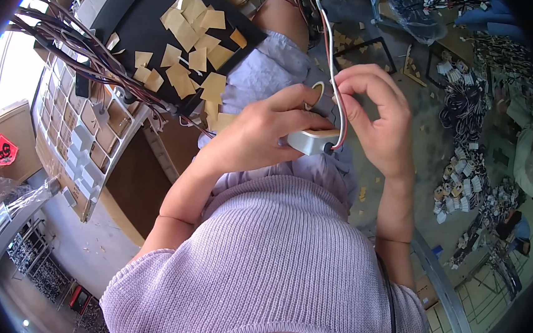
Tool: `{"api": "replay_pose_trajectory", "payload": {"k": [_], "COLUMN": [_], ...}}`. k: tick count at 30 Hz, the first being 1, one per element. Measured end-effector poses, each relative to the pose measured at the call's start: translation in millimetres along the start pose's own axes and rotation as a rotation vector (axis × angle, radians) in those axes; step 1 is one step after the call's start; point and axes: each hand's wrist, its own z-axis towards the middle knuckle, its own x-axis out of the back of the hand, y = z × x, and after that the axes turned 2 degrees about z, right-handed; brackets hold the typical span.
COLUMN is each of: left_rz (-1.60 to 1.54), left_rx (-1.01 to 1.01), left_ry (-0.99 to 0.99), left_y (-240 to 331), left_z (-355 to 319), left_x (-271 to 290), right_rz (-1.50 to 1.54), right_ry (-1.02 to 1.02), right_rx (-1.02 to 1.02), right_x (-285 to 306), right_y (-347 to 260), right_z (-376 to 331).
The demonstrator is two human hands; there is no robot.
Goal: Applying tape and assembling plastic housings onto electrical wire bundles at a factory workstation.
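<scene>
Just above my lap, my left hand [260, 131] is closed around a small white-grey plastic housing [307, 145]. A tan layer [322, 133] covers its upper face. From its right end a red and white cable [343, 119] rises past my right hand and runs up out of view. Beside my left thumb stands a small curved, pale yellow-edged piece [319, 90]; its kind is unclear. My right hand [379, 122] is pinched, thumb and index fingertips together right at the cable. What lies between those fingertips is hidden.
Tan paper pieces [190, 26] lie scattered over a black panel [124, 30] at upper left. Dark cable bundles [81, 48] hang beside a white grid rack [103, 138] with grey-white housings [80, 152]. Cables with white connectors [460, 175] are heaped at right; a black frame [366, 52] lies on the floor.
</scene>
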Motion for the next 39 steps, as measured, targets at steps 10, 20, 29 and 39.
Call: {"api": "replay_pose_trajectory", "payload": {"k": [10,20,29,39], "left_rz": [-0.126,-0.430,-0.516,-1.076], "left_rx": [-0.069,0.299,0.227,0.355], "left_ry": [0.185,0.158,0.206,0.109], "left_y": [1.2,-7.1,-14.8,1.4], "left_z": [7.5,-4.3,4.9,43.9], "left_x": [-8.0,-15.5,-26.8,-25.5], "right_rz": [1.237,1.061,0.687,0.717], "right_ry": [0.158,0.371,0.167,0.197], "right_rx": [-0.605,-0.481,-0.335,-0.292], "right_x": [-16.0,-8.5,1.7,22.0], "right_y": [1.5,45.7,17.8,19.6], "right_z": [-7.5,-10.6,-29.0,-42.8]}}
